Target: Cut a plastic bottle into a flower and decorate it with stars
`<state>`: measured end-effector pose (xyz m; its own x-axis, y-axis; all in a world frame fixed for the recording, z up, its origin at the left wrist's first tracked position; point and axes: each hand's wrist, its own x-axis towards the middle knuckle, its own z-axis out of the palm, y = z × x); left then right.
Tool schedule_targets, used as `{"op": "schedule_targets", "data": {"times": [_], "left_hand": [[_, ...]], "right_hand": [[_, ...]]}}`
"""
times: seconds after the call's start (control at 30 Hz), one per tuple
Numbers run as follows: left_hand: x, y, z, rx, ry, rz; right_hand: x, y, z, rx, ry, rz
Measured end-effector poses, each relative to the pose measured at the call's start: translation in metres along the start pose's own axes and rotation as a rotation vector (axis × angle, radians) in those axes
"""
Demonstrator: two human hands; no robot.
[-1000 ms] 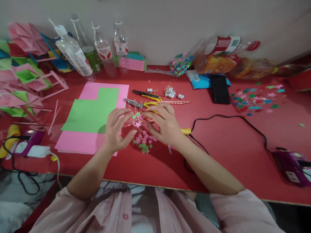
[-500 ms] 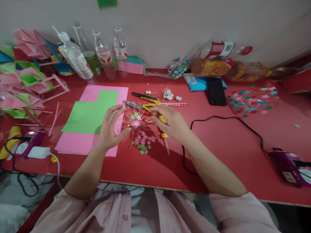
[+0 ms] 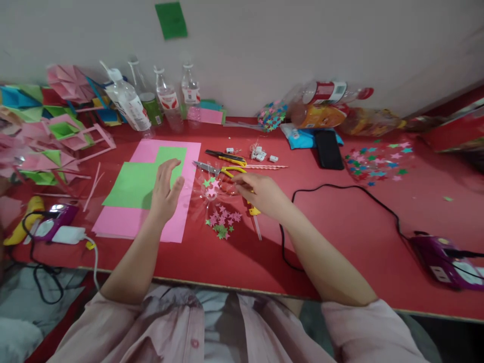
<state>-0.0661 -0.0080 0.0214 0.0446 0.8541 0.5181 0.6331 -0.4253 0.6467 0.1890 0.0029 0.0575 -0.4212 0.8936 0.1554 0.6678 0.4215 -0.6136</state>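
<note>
My left hand (image 3: 165, 191) hovers over the green sheet (image 3: 130, 185) and pink sheet (image 3: 141, 222), fingers apart, holding nothing. My right hand (image 3: 264, 194) is above the yellow glue gun (image 3: 254, 210) and beside the yellow-handled scissors (image 3: 227, 171); its fingers are curved and separated, with nothing seen in them. Between the hands lies a clear plastic piece with splayed strips (image 3: 212, 200), with pink and green stars (image 3: 212, 187) on its middle. A pile of small pink and green stars (image 3: 223, 220) sits just in front of it.
Upright bottles (image 3: 168, 98) and folded paper shapes (image 3: 64, 128) stand at the back left. Lying bottles (image 3: 325, 115), a black phone (image 3: 328, 149) and a star-covered plastic piece (image 3: 378, 161) are at the right. A black cable (image 3: 340, 185) runs to a purple power socket (image 3: 438, 259).
My left hand has moved left, away from the clear plastic piece, over the paper sheets. My right hand has shifted slightly. The camera view has tilted up, showing more of the wall.
</note>
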Motion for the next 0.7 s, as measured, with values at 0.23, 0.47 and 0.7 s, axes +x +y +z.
{"op": "schedule_targets", "data": {"times": [0.23, 0.47, 0.7], "left_hand": [[-0.006, 0.024, 0.004, 0.097, -0.239, 0.186], [0.001, 0.018, 0.008, -0.011, -0.208, 0.142], [0.014, -0.004, 0.01, -0.258, -0.189, -0.149]], "right_hand": [[0.003, 0.004, 0.008, 0.136, 0.038, 0.051], [0.006, 0.006, 0.011, 0.072, 0.094, 0.046], [0.008, -0.002, 0.015, -0.064, 0.113, 0.062]]}}
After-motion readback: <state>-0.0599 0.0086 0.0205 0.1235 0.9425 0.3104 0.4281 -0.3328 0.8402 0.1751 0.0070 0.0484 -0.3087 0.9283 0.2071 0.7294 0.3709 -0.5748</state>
